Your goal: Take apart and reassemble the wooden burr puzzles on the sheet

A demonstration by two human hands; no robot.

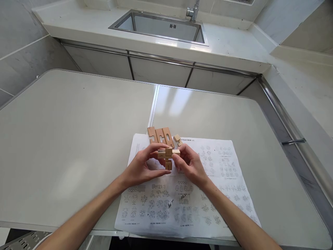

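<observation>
Wooden puzzle assembly (168, 157) is gripped from both sides by the closed fingers (154, 150) of the left hand (139, 170) and right hand (191, 165). Three notched pieces (159, 136) and one small block (178, 139) lie just beyond.

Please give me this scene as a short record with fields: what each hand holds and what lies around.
left hand: grips the wooden puzzle on its left side
right hand: grips the same puzzle on the right
puzzle: crossed blocks, held above the printed sheet
loose pieces: notched wooden pieces and a small block at the sheet's far edge
surface: pale table
behind: sink with tap
</observation>
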